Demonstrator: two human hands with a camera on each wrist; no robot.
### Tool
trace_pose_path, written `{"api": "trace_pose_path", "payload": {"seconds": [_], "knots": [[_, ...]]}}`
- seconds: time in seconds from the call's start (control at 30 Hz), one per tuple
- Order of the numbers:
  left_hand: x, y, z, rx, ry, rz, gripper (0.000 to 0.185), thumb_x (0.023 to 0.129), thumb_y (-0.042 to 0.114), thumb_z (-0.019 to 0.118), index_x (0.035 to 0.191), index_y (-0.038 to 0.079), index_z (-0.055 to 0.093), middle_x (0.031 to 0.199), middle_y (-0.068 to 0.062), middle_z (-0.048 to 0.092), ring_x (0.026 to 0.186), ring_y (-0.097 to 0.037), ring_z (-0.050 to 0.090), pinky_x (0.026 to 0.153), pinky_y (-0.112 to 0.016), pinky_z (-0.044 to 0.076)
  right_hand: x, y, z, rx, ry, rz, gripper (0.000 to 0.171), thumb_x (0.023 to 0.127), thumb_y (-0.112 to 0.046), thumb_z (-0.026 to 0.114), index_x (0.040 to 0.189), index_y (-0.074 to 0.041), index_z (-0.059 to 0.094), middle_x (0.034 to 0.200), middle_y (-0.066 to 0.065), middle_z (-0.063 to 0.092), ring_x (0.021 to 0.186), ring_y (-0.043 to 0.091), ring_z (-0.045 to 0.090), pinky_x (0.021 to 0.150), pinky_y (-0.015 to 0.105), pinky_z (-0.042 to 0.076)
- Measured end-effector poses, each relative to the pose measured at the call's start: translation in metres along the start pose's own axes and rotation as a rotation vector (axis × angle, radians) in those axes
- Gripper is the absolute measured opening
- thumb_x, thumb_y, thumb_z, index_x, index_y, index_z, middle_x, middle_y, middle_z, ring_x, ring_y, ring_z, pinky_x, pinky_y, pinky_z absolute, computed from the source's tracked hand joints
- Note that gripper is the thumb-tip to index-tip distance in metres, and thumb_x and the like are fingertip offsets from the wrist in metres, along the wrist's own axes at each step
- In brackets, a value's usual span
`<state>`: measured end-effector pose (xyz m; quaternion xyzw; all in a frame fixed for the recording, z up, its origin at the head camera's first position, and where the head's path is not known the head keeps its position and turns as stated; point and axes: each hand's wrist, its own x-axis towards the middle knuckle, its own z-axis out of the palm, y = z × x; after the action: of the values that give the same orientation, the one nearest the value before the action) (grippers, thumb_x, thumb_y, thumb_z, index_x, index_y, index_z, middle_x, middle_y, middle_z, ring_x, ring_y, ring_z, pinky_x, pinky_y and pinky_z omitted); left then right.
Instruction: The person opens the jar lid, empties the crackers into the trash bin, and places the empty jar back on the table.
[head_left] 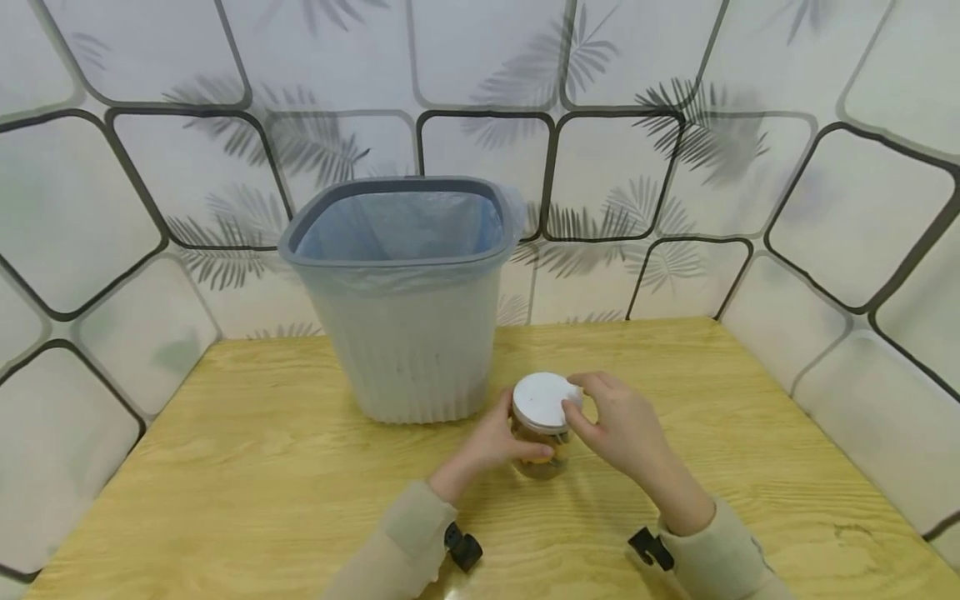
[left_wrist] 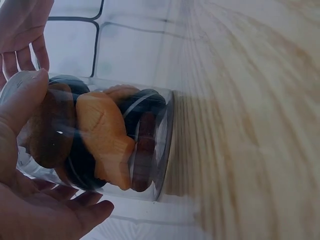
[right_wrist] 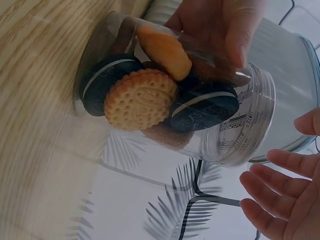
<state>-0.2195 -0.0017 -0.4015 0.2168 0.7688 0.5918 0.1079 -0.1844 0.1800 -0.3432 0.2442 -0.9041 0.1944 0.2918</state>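
Observation:
A clear jar (head_left: 546, 467) of cookies stands upright on the wooden table, topped by a round lid (head_left: 542, 398) that looks white from above. My left hand (head_left: 497, 437) grips the jar's side, thumb in front and fingers round the back. At the lid's right edge is my right hand (head_left: 622, 421), its fingers spread and loosely bent; in the right wrist view they sit apart from the lid. Through the jar wall show dark sandwich cookies (right_wrist: 205, 107), a round patterned biscuit (right_wrist: 141, 100) and a fish-shaped one (left_wrist: 105, 135).
A pale ribbed bin (head_left: 412, 342) with a grey rim and a bluish liner stands behind the jar, to its left. The wooden table (head_left: 247, 475) meets walls (head_left: 480, 75) papered with dark outlines and grey leaves at the back and both sides.

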Motion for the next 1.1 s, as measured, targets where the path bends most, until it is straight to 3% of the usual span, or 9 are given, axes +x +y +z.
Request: {"api": "trace_pose_path", "payload": {"seconds": [0.17, 0.43, 0.77, 1.1], "knots": [[-0.004, 0.001, 0.0, -0.002, 0.019, -0.007, 0.089, 0.066, 0.013, 0.079, 0.136, 0.005, 0.024, 0.131, -0.011, 0.038, 0.12, -0.025, 0.034, 0.098, -0.044, 0.026, -0.002, -0.001, 0.001, 0.012, -0.002, 0.014, 0.027, 0.079, -0.019, 0.062, 0.098, -0.001, 0.062, 0.093, 0.013, 0.062, 0.078, 0.026, 0.06, 0.058, 0.036, 0.049], [-0.016, 0.031, -0.004, 0.015, 0.034, 0.001, 0.081, 0.068, 0.007, 0.076, 0.131, -0.003, 0.026, 0.126, -0.019, 0.04, 0.117, -0.032, 0.037, 0.094, -0.047, 0.03, 0.001, -0.003, 0.001, 0.035, 0.022, -0.011, 0.026, 0.079, -0.019, 0.062, 0.098, -0.001, 0.062, 0.092, 0.011, 0.062, 0.078, 0.023, 0.059, 0.06, 0.035, 0.049], [-0.007, 0.001, -0.004, 0.026, 0.055, 0.026, 0.085, 0.065, 0.016, 0.08, 0.131, 0.004, 0.029, 0.126, -0.009, 0.042, 0.117, -0.024, 0.038, 0.095, -0.045, 0.029, 0.005, -0.008, -0.001, 0.047, 0.004, -0.007, 0.028, 0.079, -0.02, 0.062, 0.099, 0.0, 0.061, 0.094, 0.012, 0.062, 0.081, 0.024, 0.059, 0.061, 0.037, 0.049], [-0.018, -0.001, -0.011, 0.021, 0.05, 0.024, 0.086, 0.066, 0.019, 0.079, 0.132, 0.003, 0.027, 0.125, -0.01, 0.043, 0.114, -0.025, 0.041, 0.094, -0.046, 0.031, 0.015, -0.02, 0.0, 0.078, 0.005, -0.014, 0.032, 0.079, -0.021, 0.062, 0.102, 0.0, 0.061, 0.098, 0.013, 0.062, 0.087, 0.025, 0.058, 0.069, 0.039, 0.048]]}}
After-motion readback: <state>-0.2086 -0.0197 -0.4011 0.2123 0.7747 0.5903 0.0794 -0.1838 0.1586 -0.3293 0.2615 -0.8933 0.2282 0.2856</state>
